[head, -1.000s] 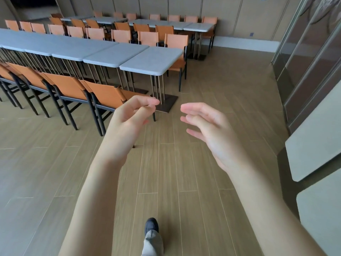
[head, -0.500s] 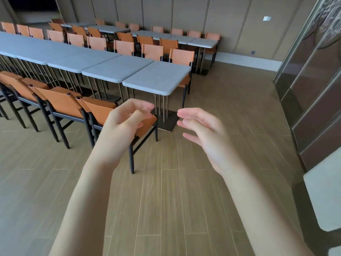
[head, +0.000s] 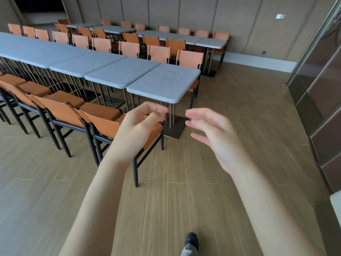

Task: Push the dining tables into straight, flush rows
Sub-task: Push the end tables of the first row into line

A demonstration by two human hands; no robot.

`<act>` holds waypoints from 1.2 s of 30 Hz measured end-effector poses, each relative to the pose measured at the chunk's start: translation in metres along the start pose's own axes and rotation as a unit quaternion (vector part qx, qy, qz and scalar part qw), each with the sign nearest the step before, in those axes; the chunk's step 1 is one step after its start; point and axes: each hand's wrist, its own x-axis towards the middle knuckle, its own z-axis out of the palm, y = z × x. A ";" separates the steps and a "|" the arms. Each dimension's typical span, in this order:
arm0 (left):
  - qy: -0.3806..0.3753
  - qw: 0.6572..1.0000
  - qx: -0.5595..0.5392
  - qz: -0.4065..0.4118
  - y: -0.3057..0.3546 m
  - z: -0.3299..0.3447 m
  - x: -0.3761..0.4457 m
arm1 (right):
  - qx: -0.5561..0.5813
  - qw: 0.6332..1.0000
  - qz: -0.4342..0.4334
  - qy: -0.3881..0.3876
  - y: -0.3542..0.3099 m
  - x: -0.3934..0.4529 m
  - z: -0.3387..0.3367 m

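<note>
End table: the grey table (head: 164, 83) closes the long near row and serves as the landmark; its top sits a little skewed against its neighbour, so the near edge steps forward instead of running straight.
Neighbour table: the next grey table (head: 121, 72) lies just left of the end table, their long edges meeting at a slight angle.
Left hand: the left hand (head: 138, 126) hovers in the air short of the end table's near edge, fingers loosely curled with nothing in them, apparently readied to meet the edge.
Right hand: the right hand (head: 214, 133) floats beside it, right of the table's base, fingers relaxed and spread, also empty.
Chair: an orange chair (head: 110, 124) stands just left of the end table's base, partly behind the left hand, likely limiting where the person can stand.
Far row: another table (head: 210, 43) ends the row behind the end table, near the wall.
Step in hand: judged an approach; neither hand touches the table yet.
Next move: probably a push on the near corner to square it.
</note>
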 end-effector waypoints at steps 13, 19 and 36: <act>0.017 1.000 0.008 -0.008 -0.020 0.053 0.203 | 0.025 1.000 -0.011 -0.002 0.025 0.211 -0.064; 0.044 0.998 0.004 -0.038 -0.060 0.075 0.283 | 0.050 0.998 0.026 -0.014 0.062 0.304 -0.077; 0.145 0.982 0.020 -0.116 -0.210 -0.022 0.510 | 0.048 0.990 0.117 -0.059 0.147 0.573 0.027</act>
